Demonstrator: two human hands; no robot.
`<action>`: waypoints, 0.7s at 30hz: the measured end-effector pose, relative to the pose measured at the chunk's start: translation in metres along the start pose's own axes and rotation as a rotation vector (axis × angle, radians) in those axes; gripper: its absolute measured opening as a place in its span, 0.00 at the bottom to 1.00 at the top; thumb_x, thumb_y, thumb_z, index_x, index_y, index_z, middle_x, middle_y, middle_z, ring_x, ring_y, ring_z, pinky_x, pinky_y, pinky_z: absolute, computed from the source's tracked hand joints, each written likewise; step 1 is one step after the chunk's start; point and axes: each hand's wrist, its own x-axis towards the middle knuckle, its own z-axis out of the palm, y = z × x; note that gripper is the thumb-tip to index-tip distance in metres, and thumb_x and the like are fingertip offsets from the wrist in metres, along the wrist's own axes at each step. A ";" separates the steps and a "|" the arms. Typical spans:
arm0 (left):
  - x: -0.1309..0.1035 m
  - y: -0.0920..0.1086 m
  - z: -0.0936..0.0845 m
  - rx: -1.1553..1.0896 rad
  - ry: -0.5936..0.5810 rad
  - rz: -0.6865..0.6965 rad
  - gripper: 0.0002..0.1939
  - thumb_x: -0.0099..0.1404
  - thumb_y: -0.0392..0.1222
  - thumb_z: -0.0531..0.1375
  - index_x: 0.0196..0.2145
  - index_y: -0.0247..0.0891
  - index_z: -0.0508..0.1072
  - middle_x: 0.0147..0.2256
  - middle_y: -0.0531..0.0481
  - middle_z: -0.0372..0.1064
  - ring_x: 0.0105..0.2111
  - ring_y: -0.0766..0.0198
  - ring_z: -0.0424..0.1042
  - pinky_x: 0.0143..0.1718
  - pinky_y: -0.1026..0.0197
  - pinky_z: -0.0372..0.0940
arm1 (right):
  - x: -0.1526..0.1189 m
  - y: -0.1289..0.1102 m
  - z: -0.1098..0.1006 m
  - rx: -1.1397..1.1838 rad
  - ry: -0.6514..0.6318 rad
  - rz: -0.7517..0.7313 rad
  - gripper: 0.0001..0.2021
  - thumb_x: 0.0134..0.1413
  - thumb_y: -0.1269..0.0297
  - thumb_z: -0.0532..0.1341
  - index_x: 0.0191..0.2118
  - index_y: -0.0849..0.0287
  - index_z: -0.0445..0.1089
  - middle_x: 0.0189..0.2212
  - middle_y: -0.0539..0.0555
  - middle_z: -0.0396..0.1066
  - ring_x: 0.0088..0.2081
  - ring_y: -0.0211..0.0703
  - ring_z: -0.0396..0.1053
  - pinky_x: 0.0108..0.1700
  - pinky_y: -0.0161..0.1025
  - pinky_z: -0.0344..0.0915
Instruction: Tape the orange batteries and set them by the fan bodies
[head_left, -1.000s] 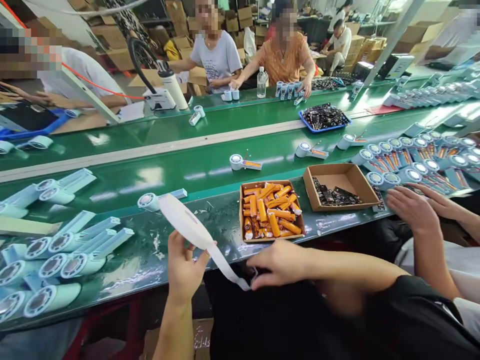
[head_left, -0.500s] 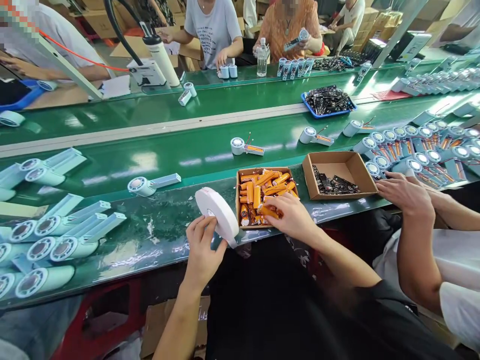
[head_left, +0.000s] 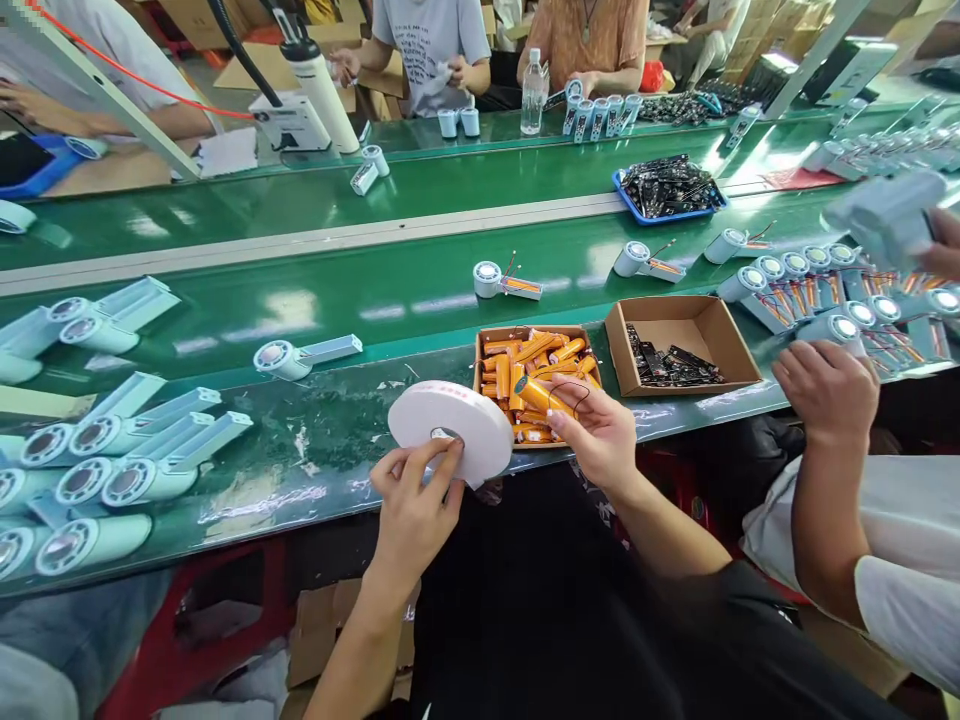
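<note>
Since the earlier frame, the white tape roll point(head_left: 416, 410) is tipped flatter and an orange cell point(head_left: 546, 397) is raised from the carton point(head_left: 478, 368). Light-blue housings point(head_left: 150, 482) are grouped at left. By the left hand's point(head_left: 418, 492) bent fingers the roll is held at its hole; between the right hand's point(head_left: 602, 438) thumb and closed fingers the cell is pinched, near the carton. Black boards point(head_left: 679, 367) are boxed rightward.

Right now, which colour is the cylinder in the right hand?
The cylinder in the right hand is orange, seen best in the head view.
</note>
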 end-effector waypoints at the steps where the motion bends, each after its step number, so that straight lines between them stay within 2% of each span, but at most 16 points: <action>1: -0.001 0.001 0.000 0.009 -0.007 0.006 0.26 0.63 0.27 0.66 0.57 0.42 0.74 0.49 0.42 0.75 0.47 0.50 0.66 0.52 0.47 0.62 | -0.003 0.002 0.002 -0.047 -0.013 -0.028 0.19 0.59 0.55 0.71 0.54 0.52 0.77 0.51 0.56 0.81 0.53 0.54 0.80 0.59 0.53 0.77; 6: -0.002 0.000 -0.007 0.074 -0.021 0.044 0.27 0.62 0.27 0.67 0.58 0.43 0.76 0.48 0.45 0.78 0.46 0.51 0.65 0.52 0.49 0.62 | -0.007 0.004 0.004 -0.298 -0.134 -0.150 0.16 0.61 0.59 0.69 0.54 0.50 0.79 0.54 0.55 0.80 0.56 0.54 0.78 0.64 0.53 0.73; 8: 0.001 -0.004 -0.016 0.122 -0.039 0.085 0.29 0.62 0.27 0.67 0.59 0.44 0.76 0.47 0.47 0.79 0.45 0.51 0.63 0.55 0.47 0.62 | -0.001 0.001 -0.001 -0.314 -0.239 -0.067 0.20 0.61 0.59 0.69 0.58 0.51 0.77 0.53 0.55 0.81 0.54 0.53 0.79 0.63 0.52 0.74; 10: 0.006 -0.009 -0.025 0.165 -0.098 0.157 0.30 0.61 0.27 0.67 0.60 0.44 0.75 0.48 0.48 0.79 0.44 0.50 0.62 0.57 0.44 0.61 | 0.008 0.000 -0.005 -0.250 -0.382 0.088 0.23 0.60 0.58 0.69 0.60 0.52 0.76 0.51 0.54 0.81 0.52 0.52 0.80 0.59 0.51 0.76; 12: 0.012 -0.012 -0.031 0.174 -0.154 0.223 0.29 0.62 0.29 0.68 0.61 0.42 0.75 0.48 0.47 0.79 0.43 0.51 0.63 0.58 0.42 0.60 | 0.012 0.002 -0.002 -0.137 -0.421 0.208 0.23 0.57 0.56 0.72 0.57 0.53 0.77 0.47 0.54 0.82 0.50 0.53 0.81 0.56 0.51 0.78; 14: 0.016 -0.010 -0.032 0.154 -0.122 0.238 0.26 0.63 0.34 0.69 0.59 0.39 0.75 0.46 0.45 0.78 0.43 0.51 0.65 0.54 0.45 0.61 | 0.009 0.009 0.012 0.020 -0.249 0.235 0.23 0.52 0.54 0.75 0.53 0.53 0.79 0.46 0.54 0.82 0.50 0.53 0.80 0.55 0.51 0.78; 17: 0.016 0.007 -0.022 0.088 0.019 0.163 0.26 0.62 0.41 0.72 0.56 0.36 0.76 0.41 0.43 0.76 0.43 0.51 0.66 0.48 0.48 0.61 | -0.005 0.023 0.039 0.283 0.139 0.194 0.25 0.50 0.50 0.75 0.52 0.52 0.76 0.48 0.56 0.82 0.50 0.52 0.80 0.55 0.51 0.77; 19: 0.009 0.025 -0.014 0.019 0.070 0.053 0.26 0.61 0.42 0.73 0.55 0.36 0.76 0.38 0.42 0.74 0.43 0.50 0.65 0.47 0.48 0.62 | -0.007 0.024 0.045 0.382 0.245 0.197 0.24 0.48 0.51 0.76 0.50 0.52 0.75 0.46 0.55 0.82 0.47 0.50 0.81 0.52 0.50 0.78; 21: -0.004 0.042 -0.011 -0.098 0.010 0.015 0.24 0.61 0.42 0.72 0.54 0.36 0.76 0.37 0.43 0.72 0.42 0.51 0.65 0.46 0.49 0.63 | 0.000 0.011 0.029 0.391 0.293 0.189 0.25 0.42 0.57 0.79 0.47 0.53 0.76 0.38 0.52 0.82 0.42 0.48 0.81 0.48 0.48 0.79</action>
